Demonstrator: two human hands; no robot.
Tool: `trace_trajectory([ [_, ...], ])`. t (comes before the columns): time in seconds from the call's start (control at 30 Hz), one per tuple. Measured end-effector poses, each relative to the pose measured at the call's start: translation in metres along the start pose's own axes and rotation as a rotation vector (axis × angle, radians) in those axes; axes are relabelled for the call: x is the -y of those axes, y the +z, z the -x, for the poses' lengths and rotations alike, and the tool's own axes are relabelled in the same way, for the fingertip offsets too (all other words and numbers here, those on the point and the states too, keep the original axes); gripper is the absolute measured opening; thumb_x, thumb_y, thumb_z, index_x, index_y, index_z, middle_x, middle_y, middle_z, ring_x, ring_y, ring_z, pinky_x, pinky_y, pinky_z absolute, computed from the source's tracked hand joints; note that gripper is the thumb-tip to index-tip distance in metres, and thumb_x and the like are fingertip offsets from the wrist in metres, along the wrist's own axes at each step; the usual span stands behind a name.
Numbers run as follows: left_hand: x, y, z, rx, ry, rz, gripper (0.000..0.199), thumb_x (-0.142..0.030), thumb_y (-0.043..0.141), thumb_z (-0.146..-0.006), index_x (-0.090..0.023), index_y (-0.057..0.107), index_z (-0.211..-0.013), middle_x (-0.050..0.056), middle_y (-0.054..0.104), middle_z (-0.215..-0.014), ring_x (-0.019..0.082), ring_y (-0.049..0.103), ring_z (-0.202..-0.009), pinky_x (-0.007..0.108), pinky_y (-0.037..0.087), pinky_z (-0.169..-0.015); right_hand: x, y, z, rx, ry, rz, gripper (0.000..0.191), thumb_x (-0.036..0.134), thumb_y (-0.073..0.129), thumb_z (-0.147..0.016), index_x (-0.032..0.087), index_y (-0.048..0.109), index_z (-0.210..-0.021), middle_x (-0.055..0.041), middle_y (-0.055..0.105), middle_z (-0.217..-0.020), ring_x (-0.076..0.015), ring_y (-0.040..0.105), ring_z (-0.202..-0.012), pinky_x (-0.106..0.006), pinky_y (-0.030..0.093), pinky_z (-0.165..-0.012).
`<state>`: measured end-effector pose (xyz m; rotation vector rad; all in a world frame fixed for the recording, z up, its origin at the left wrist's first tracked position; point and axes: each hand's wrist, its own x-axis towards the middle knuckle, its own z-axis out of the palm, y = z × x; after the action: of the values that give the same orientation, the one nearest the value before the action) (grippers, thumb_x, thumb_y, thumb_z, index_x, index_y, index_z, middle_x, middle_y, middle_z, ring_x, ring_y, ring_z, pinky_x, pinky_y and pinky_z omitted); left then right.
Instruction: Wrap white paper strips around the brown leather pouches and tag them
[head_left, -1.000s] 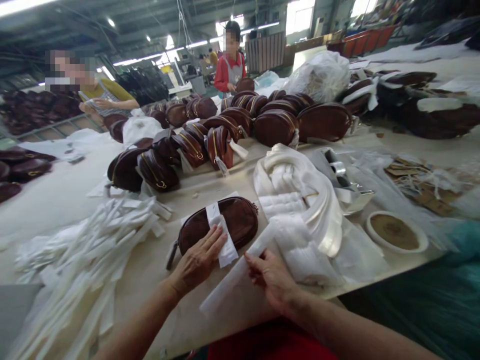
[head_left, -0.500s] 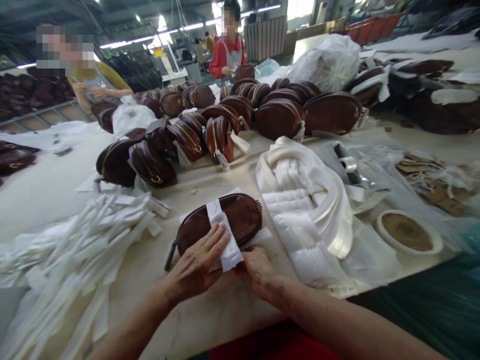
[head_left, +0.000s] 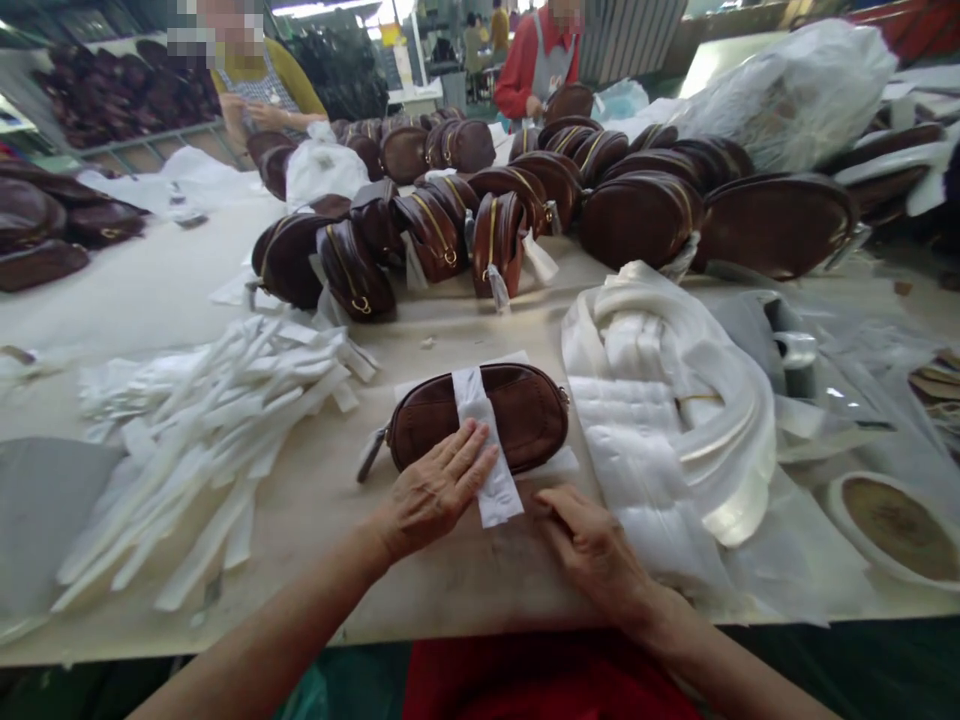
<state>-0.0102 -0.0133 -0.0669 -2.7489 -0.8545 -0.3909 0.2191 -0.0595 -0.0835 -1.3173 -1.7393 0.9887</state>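
1. A broad, pale counter (head_left: 450, 590) bears a glossy white coil of translucent plastic (head_left: 630, 425) at right.
2. A brown oval leather pouch (head_left: 532, 415) lies near the counter's front edge.
3. The left hand (head_left: 435, 495) stays flat, fingers on the strip over the pouch.
4. The right hand (head_left: 592, 540), a second ago holding translucent sheeting, now curls just beside the strip, apart from the left; whether it grips anything, I cannot tell.
5. A crinkled white paper-like strip (head_left: 499, 485) crosses the pouch, apparently steadied by the left hand alone.
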Motion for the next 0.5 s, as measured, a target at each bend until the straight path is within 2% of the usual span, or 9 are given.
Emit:
trace_trajectory([
  [0.1, -0.002, 0.001, 0.0, -0.012, 0.002, -0.032, 0.042, -0.009, 0.041, -0.088, -0.002, 0.041, -0.13, 0.024, 0.043, -0.136, 0.033, 0.021, -0.137, 0.045, 0.043, -0.103, -0.009, 0.003, 0.007, 0.016, -0.183, 0.28, 0.03, 0.006, 0.047, -0.075, 0.021, 0.063, -0.094, -0.0039, 0.062, -0.082, -0.017, 0.059, -0.073, -0.027, 0.049, -0.064],
  [0.17, -0.003, 0.001, 0.0, -0.006, -0.004, -0.045, 0.042, -0.009, 0.041, -0.089, -0.003, 0.04, -0.13, 0.023, 0.042, -0.137, 0.033, 0.021, -0.137, 0.045, 0.042, -0.104, -0.007, 0.008, 0.008, 0.0, -0.236, 0.32, 0.029, 0.005, 0.048, -0.074, 0.022, 0.061, -0.094, -0.0027, 0.06, -0.08, -0.0166, 0.058, -0.071, -0.027, 0.049, -0.062],
  [0.23, -0.004, 0.0, 0.001, 0.001, -0.012, -0.052, 0.042, -0.008, 0.04, -0.089, -0.004, 0.04, -0.131, 0.022, 0.041, -0.138, 0.031, 0.019, -0.138, 0.044, 0.042, -0.105, -0.003, 0.011, 0.006, -0.113, -0.282, 0.265, 0.025, 0.005, 0.049, -0.076, 0.021, 0.058, -0.094, -0.0027, 0.059, -0.08, -0.0161, 0.058, -0.072, -0.026, 0.049, -0.063],
  [0.3, -0.005, 0.0, 0.001, -0.009, -0.012, -0.051, 0.041, -0.008, 0.039, -0.09, -0.004, 0.04, -0.131, 0.022, 0.041, -0.138, 0.031, 0.018, -0.138, 0.044, 0.042, -0.105, 0.002, 0.01, 0.001, -0.228, -0.374, 0.234, 0.024, 0.005, 0.047, -0.081, 0.02, 0.056, -0.098, -0.005, 0.06, -0.085, -0.0164, 0.058, -0.08, -0.028, 0.049, -0.072],
  [0.33, -0.005, 0.0, 0.001, -0.02, -0.01, -0.049, 0.041, -0.009, 0.039, -0.09, -0.004, 0.041, -0.13, 0.022, 0.042, -0.137, 0.031, 0.018, -0.138, 0.044, 0.042, -0.104, 0.005, 0.009, -0.003, -0.243, -0.44, 0.257, 0.027, 0.005, 0.046, -0.083, 0.019, 0.056, -0.103, -0.0066, 0.062, -0.091, -0.0173, 0.058, -0.087, -0.03, 0.049, -0.078],
  [0.4, -0.006, -0.001, 0.001, -0.04, -0.011, -0.045, 0.039, -0.009, 0.038, -0.091, -0.004, 0.042, -0.129, 0.022, 0.044, -0.135, 0.032, 0.019, -0.138, 0.044, 0.043, -0.104, 0.008, 0.007, -0.012, -0.177, -0.583, 0.351, 0.034, 0.004, 0.044, -0.085, 0.019, 0.056, -0.113, -0.0089, 0.064, -0.104, -0.0196, 0.056, -0.101, -0.035, 0.044, -0.088],
  [0.5, -0.006, 0.0, 0.0, -0.053, -0.042, -0.04, 0.038, -0.009, 0.037, -0.091, -0.005, 0.043, -0.128, 0.021, 0.046, -0.134, 0.031, 0.02, -0.137, 0.042, 0.043, -0.104, 0.007, 0.007, -0.026, -0.087, -0.722, 0.431, 0.035, 0.005, 0.044, -0.086, 0.018, 0.059, -0.114, -0.0087, 0.066, -0.11, -0.0205, 0.056, -0.106, -0.037, 0.041, -0.09],
])
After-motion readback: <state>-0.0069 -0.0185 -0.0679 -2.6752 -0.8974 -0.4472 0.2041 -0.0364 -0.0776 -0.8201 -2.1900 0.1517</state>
